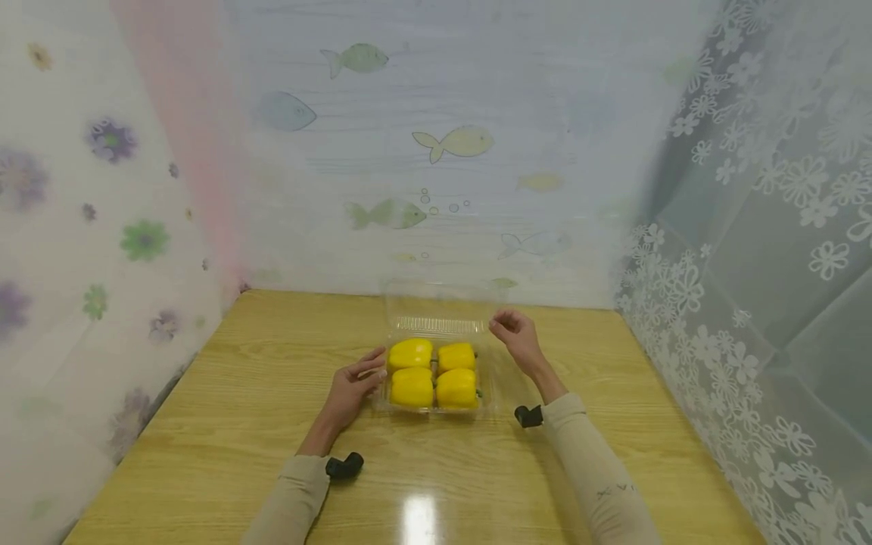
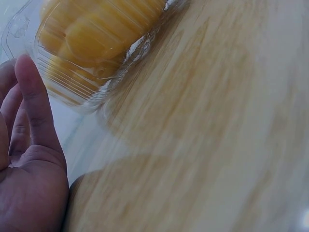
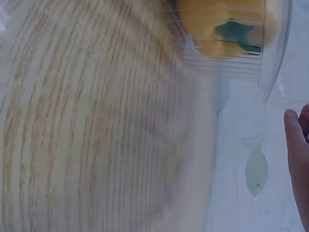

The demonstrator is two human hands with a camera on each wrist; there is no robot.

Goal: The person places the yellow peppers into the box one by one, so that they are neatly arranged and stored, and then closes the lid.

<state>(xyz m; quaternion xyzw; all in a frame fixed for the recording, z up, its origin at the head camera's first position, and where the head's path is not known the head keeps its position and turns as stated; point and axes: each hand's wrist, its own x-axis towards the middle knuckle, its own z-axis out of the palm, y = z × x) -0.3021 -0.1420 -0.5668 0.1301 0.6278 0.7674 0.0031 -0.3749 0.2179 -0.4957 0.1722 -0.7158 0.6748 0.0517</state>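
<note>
A clear plastic clamshell box [image 1: 434, 411] sits on the table, its see-through lid [image 1: 436, 303] raised at the back. Several yellow bell peppers [image 1: 412, 387] with green stems lie inside in two rows. My left hand [image 1: 350, 390] is at the box's left side, fingers extended; in the left wrist view a fingertip [image 2: 26, 65] is at the rim. Beside the lid's lower right corner is my right hand [image 1: 519, 341], fingers loosely bent. The right wrist view shows its fingertip [image 3: 290, 116] close to the clear plastic; contact is hard to make out.
The wooden table [image 1: 272, 363] ends at a back wall [image 1: 545, 98] printed with fish. A flowered curtain [image 1: 75, 227] stands on the left, and a white-flowered one [image 1: 742, 265] on the right. Black wrist mounts [image 1: 345, 466] protrude from both sleeves.
</note>
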